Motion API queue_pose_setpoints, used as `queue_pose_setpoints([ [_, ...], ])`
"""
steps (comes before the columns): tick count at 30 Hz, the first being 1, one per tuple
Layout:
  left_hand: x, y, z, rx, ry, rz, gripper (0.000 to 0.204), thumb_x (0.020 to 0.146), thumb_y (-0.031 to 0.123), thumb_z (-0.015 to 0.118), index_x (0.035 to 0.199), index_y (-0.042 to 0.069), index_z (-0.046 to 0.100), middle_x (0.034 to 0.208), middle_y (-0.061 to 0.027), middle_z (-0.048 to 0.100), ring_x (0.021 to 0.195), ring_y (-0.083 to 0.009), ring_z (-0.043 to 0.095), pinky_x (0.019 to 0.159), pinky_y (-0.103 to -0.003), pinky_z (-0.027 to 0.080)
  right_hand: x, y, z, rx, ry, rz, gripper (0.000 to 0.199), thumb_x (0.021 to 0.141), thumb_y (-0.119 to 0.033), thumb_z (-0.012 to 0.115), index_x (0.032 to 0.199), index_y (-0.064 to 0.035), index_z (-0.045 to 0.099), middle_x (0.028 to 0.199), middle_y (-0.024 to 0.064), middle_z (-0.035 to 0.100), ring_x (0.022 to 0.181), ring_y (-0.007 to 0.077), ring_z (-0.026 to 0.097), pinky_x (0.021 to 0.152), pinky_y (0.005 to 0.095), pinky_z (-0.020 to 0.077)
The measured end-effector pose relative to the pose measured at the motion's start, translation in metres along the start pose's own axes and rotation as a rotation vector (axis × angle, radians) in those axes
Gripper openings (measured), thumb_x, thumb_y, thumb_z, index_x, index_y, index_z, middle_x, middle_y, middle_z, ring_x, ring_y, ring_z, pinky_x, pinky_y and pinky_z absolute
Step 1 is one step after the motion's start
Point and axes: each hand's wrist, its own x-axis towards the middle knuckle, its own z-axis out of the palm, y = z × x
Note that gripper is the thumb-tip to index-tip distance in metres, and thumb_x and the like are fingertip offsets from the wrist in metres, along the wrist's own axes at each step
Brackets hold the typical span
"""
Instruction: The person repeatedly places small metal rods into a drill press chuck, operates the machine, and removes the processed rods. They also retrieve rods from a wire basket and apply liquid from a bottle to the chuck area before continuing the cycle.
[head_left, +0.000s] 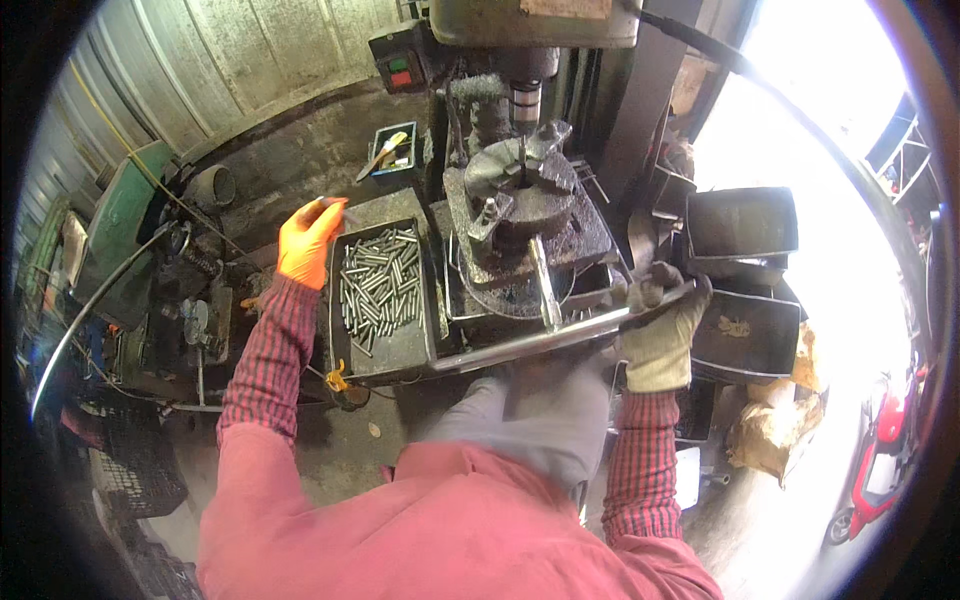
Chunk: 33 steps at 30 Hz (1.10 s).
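Observation:
My left hand [309, 243], in an orange glove, is raised beside the left rim of a metal tray [398, 352]. Its thumb and fingers are pinched together; whatever small thing they hold is too unclear to name. Many short metal pins [380, 282] lie heaped in that tray. On the right, my right hand [664, 335], in a pale, dirty work glove, is closed round the end of a long metal bar [540, 343]. The bar slants across in front of a drill press table [585, 235]. A round chuck [515, 178] sits on that table beneath the spindle [525, 100].
A small box [393, 165] holding a yellow-and-white brush [385, 148] stands behind the tray. Dark bins [742, 222] are stacked at the right, near crumpled brown paper [775, 438]. A switch box [399, 68] with green and red buttons hangs beside the press. Cables and green machinery [120, 240] occupy the left.

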Motion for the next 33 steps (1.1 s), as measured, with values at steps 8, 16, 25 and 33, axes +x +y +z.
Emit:
queue_pose_setpoints([
  [8,0.018,0.030,0.071,-0.114,-0.111,0.068,0.015,0.099,0.011,0.074,0.110,0.001,0.077,0.095,-0.0016,0.074,0.082,-0.0079,0.064,0.075,-0.025,0.050,-0.019,0.030,0.091,-0.685,0.086,-0.101,0.057,0.104,-0.064,0.049,0.092,-0.0100,0.063,0.071,0.0042,0.061,0.064,0.0164,0.059,0.064,0.0365,0.0540],
  [16,0.067,0.018,0.144,-0.075,-0.141,-0.001,0.020,0.098,0.020,0.075,0.113,0.006,0.078,0.098,-0.0005,0.076,0.082,-0.0089,0.065,0.075,-0.025,0.050,-0.046,0.163,0.103,-1.947,-1.065,0.044,0.038,0.078,-0.032,0.082,0.098,-0.0021,0.071,0.077,0.0165,0.071,0.076,0.0376,0.072,0.072,0.0482,0.0577],
  [25,0.082,-0.005,0.188,-0.086,-0.229,0.042,0.023,0.097,0.015,0.074,0.115,0.001,0.075,0.096,-0.0036,0.074,0.084,-0.0114,0.066,0.077,-0.026,0.049,-0.029,0.010,-0.001,-1.224,0.000,0.128,0.085,0.081,-0.016,0.083,0.152,-0.0017,0.038,0.124,0.0140,0.069,0.102,0.0219,0.070,0.095,0.0350,0.0576],
  [33,0.093,-0.032,0.230,-0.051,-0.290,0.003,0.017,0.095,0.012,0.078,0.106,0.001,0.076,0.098,-0.0031,0.075,0.089,-0.0112,0.065,0.084,-0.028,0.052,-0.054,0.076,0.088,-0.940,-0.252,0.209,0.054,0.088,0.001,0.079,0.138,0.0024,0.061,0.118,0.0132,0.071,0.108,0.0149,0.067,0.093,0.0303,0.0555],
])
